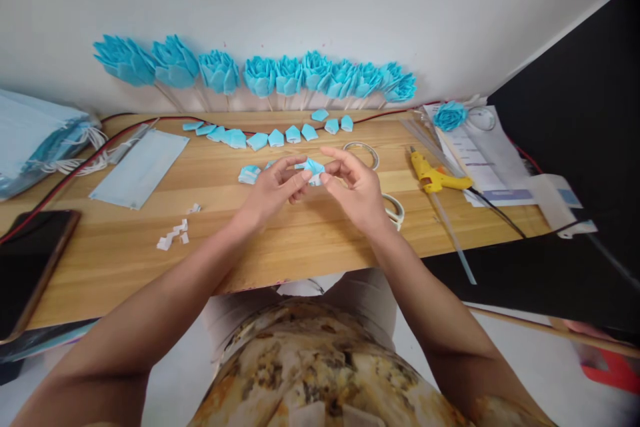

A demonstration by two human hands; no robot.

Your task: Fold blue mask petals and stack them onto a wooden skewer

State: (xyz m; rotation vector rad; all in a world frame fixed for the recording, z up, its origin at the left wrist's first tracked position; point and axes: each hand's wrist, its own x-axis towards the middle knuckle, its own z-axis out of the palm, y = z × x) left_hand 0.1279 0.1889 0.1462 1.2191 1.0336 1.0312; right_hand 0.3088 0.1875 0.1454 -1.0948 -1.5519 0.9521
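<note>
Between my two hands, over the middle of the wooden table, is a small folded blue petal piece (314,167) with a white lower edge. My left hand (285,180) pinches its left side between thumb and fingers. From the other side, my right hand (353,183) grips the lower right edge with the thumb, its index finger arched above. Just left of my left hand lies another folded blue piece (249,174), partly striped white. Behind my hands runs a row of folded blue petals (276,138). Rolls of tape (395,208) sit beside and partly behind my right hand.
Blue flowers on sticks (220,71) lean along the wall. A yellow glue gun (435,177) and a loose blue flower (450,116) lie right. At left are a flat pale-blue mask (141,168), white scraps (173,235), a phone (37,267) and a bag of masks (40,140).
</note>
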